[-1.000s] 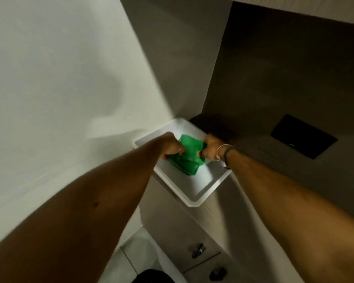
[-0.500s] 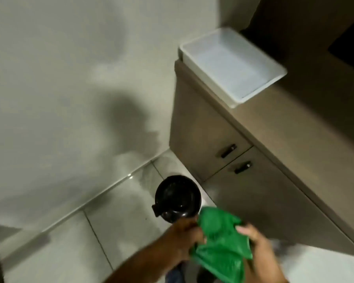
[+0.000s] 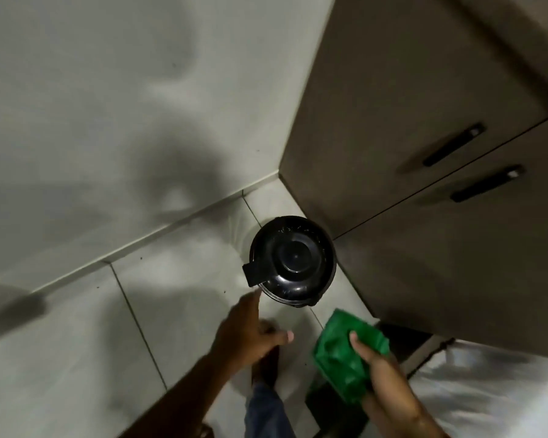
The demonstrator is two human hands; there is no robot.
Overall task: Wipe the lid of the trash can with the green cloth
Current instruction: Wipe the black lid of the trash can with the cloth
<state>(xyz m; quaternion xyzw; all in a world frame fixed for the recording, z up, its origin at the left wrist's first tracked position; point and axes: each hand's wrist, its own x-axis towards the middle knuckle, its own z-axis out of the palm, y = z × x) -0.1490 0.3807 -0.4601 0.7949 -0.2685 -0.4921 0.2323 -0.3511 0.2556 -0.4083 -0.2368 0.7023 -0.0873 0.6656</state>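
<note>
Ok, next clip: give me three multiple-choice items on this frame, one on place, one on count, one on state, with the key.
1. Where does the trash can stand? A on the countertop; B on the tiled floor by the cabinet corner; C inside a drawer.
2. How many black handles show on the cabinet? A one; B four; C two.
3. The green cloth is: A gripped in the right hand; B spread on the lid; C hanging from a handle.
Key: 1 B, tiles and the cabinet corner flank it; 2 C, two bars sit on the doors; 3 A, that hand curls round it, the left hand stretched open toward the can.
</note>
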